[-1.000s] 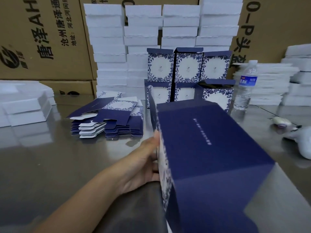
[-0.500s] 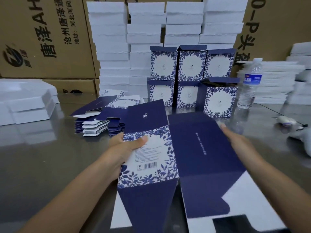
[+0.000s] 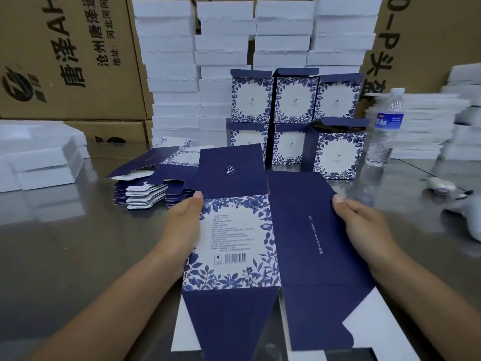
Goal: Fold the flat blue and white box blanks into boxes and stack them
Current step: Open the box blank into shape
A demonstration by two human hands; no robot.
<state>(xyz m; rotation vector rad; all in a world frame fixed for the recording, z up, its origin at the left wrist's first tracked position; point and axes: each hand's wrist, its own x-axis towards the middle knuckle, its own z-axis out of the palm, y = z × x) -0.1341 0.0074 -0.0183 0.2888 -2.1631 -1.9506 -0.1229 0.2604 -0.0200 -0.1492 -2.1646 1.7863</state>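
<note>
- Cartons of brown cardboard stand far beyond my left hand, with low white boxes on the counter in front of them.
- Flat blanks lie in a pile on the counter just beyond my left hand.
- My left hand grips the left edge of the box blank, thumb on top of the floral panel with the barcode, fingers hidden underneath.
- The box blank is between my hands, close to me, with the floral panel on the left, the plain navy panel on the right, and flaps sticking out at both ends.
- Folded boxes stand two rows high beyond the blank, in front of tall white stacks.
- My right hand grips the blank's right edge, thumb on the navy panel.
- A water bottle stands upright beyond my right hand.
</note>
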